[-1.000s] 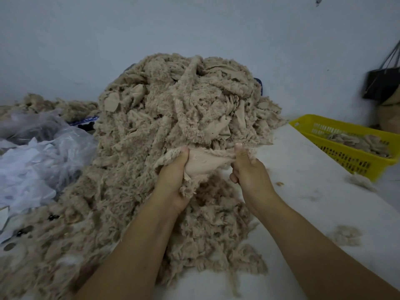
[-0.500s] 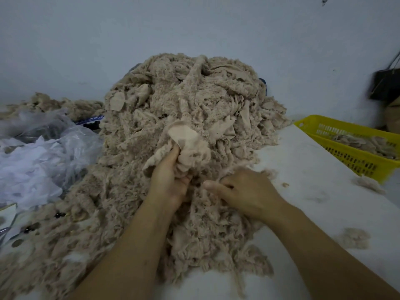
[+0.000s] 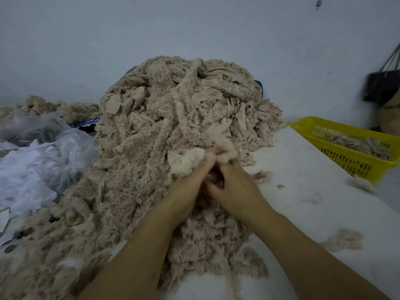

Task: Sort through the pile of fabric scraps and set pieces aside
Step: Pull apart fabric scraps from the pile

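A: Where is the piece?
B: The pale scrap (image 3: 187, 160) lies against the near face of the pile (image 3: 173, 118), just beyond both hands; the left hand (image 3: 186, 189) grips its bulk; the right hand (image 3: 237, 191) pinches its right end; it runs side to side.
A: And setting it aside?
B: The yellow basket (image 3: 313, 137) lies well off right; the right hand is nearer, I judge.

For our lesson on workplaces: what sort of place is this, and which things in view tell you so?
Likely a garment or textile workshop: a large pile of beige scraps on a table, a yellow basket with more scraps.
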Tool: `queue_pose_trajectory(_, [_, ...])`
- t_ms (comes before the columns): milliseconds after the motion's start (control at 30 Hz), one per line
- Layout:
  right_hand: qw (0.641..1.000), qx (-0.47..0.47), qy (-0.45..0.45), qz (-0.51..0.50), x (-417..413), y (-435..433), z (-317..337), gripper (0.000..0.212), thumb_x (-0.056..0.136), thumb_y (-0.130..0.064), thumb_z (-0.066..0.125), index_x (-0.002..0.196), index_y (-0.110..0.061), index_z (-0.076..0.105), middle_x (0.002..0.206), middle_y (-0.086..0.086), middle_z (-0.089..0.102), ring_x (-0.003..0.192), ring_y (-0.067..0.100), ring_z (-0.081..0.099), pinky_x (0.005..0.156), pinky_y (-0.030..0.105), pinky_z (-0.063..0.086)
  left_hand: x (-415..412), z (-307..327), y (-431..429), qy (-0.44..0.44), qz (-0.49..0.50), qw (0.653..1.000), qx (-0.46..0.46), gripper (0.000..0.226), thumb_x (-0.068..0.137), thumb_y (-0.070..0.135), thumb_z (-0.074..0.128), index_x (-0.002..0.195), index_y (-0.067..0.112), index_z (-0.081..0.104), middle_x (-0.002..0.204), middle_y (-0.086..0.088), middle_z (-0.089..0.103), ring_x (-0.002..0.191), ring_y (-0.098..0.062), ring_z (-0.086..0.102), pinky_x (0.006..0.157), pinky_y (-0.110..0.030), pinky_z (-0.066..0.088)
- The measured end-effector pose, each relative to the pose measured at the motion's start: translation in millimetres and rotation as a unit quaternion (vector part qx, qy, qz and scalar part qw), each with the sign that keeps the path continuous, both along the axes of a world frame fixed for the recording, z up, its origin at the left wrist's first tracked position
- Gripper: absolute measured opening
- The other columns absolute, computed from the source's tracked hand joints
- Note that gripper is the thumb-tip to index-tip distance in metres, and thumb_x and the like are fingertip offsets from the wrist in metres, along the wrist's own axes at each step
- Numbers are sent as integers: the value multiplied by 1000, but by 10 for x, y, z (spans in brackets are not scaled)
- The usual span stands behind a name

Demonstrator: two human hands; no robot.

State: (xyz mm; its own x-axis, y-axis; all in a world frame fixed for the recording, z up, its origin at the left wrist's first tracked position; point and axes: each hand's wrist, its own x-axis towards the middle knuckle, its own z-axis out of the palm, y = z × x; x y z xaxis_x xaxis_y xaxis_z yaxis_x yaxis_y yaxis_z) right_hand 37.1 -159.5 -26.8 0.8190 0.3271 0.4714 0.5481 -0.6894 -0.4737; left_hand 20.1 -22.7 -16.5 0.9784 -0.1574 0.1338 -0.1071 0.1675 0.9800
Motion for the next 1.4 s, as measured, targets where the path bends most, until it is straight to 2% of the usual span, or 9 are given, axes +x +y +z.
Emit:
queue_pose_trajectory(100, [996, 72, 54, 10, 41, -54, -65, 7, 95, -25, 57, 90, -23, 52, 87, -12, 48, 81, 17, 55, 58, 18, 36, -48, -20, 0, 47, 6, 988, 148, 60, 56, 87, 68, 93, 41, 78, 96, 17, 76, 89, 6, 70, 73, -13, 53])
queue_pose_trajectory(200, [951, 263, 161, 16, 121, -121, -41, 22, 96, -9, 52, 78, -19, 44, 68, -1, 52, 60, 12, 48, 47, 18, 36, -21, -56, 6, -12, 18, 973, 229, 48, 62, 86, 66, 93, 51, 72, 107, 25, 72, 88, 16, 64, 74, -6, 47])
queue_pose_trajectory(267, [836, 519, 177, -32, 210, -313, 68, 18, 98, -10, 47, 83, -17, 53, 65, -3, 60, 57, 11, 55, 45, 20, 43, 8, -58, -23, -103, -4, 974, 200, 30, 85, 62, 64, 112, 51, 66, 119, 20, 69, 102, 10, 64, 80, -6, 48])
queue_pose_trajectory(333, [623, 765, 164, 1, 310, -609, 167, 17, 103, -27, 47, 99, -13, 56, 86, 0, 67, 76, 13, 67, 55, 21, 51, 33, -50, 4, -86, 28, 979, 182, 23, 89, 59, 59, 110, 56, 65, 108, 19, 72, 94, 6, 67, 72, -8, 50])
queue_pose_trajectory(400, [556, 805, 207, -13, 343, -728, 137, 49, 100, -51, 46, 118, -6, 51, 111, 8, 61, 97, 20, 70, 73, 26, 56, 97, -115, 38, -76, 88, 975, 188, 17, 96, 52, 54, 105, 51, 69, 96, 19, 73, 85, 4, 68, 70, -16, 53])
queue_pose_trajectory(633, [838, 466, 276, -66, 329, -217, -118, 36, 103, -36, 46, 88, -14, 70, 82, -2, 68, 67, 10, 64, 62, 26, 52, 159, -201, 14, -59, 120, 948, 288, 25, 102, 34, 51, 89, 31, 72, 81, 14, 72, 72, 0, 65, 72, -22, 51])
queue_pose_trajectory(900, [764, 551, 326, -81, 344, -318, -48, 50, 104, -39, 44, 73, -7, 67, 58, 2, 63, 45, 9, 58, 45, 22, 48, -170, -130, -381, -86, -147, 945, 280, 23, 100, 45, 53, 96, 35, 73, 97, 11, 74, 84, -7, 70, 79, -21, 55])
queue_pose_trajectory(1100, [822, 471, 313, -61, 359, -306, -146, 52, 103, -44, 40, 77, -11, 70, 61, 1, 67, 55, 13, 61, 61, 32, 49, 93, 82, -225, 17, 36, 996, 83, 29, 102, 28, 52, 84, 18, 74, 80, -4, 73, 63, -14, 66, 53, -22, 51])
queue_pose_trajectory(1400, [948, 209, 229, 75, 170, -172, -214, 42, 95, -59, 47, 75, -27, 66, 72, -4, 65, 61, 7, 59, 60, 31, 50, 371, -252, 21, -42, 266, 933, 239, 27, 103, 28, 48, 84, 24, 67, 82, -8, 71, 72, -26, 64, 67, -38, 53])
